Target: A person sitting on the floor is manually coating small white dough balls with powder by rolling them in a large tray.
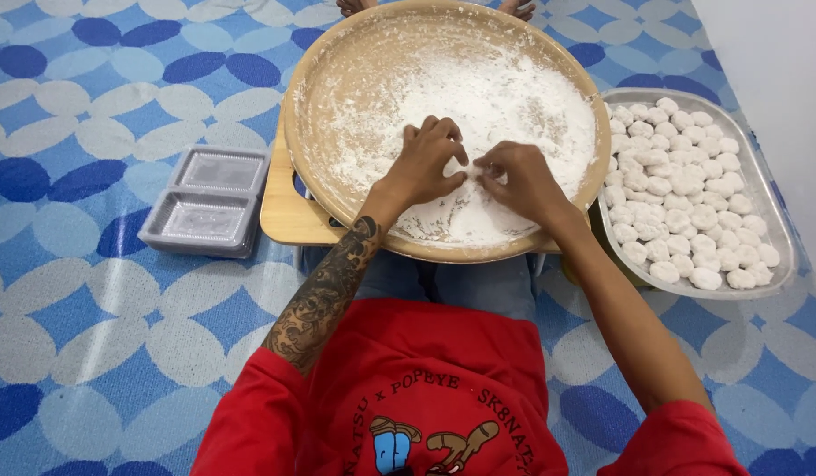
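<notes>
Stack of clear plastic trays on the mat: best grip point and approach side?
Take the clear tray stack by its thin flanged rim, pinching the long edges from above. It lies flat on the patterned mat, left of the round wooden tray, with open floor on its left, so coming from there likely avoids both floured hands, left hand and right hand.

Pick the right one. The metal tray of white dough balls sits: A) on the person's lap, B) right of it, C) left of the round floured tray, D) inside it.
B: the metal tray of white dough balls lies on the floor beside the right rim of the round floured tray.
</notes>
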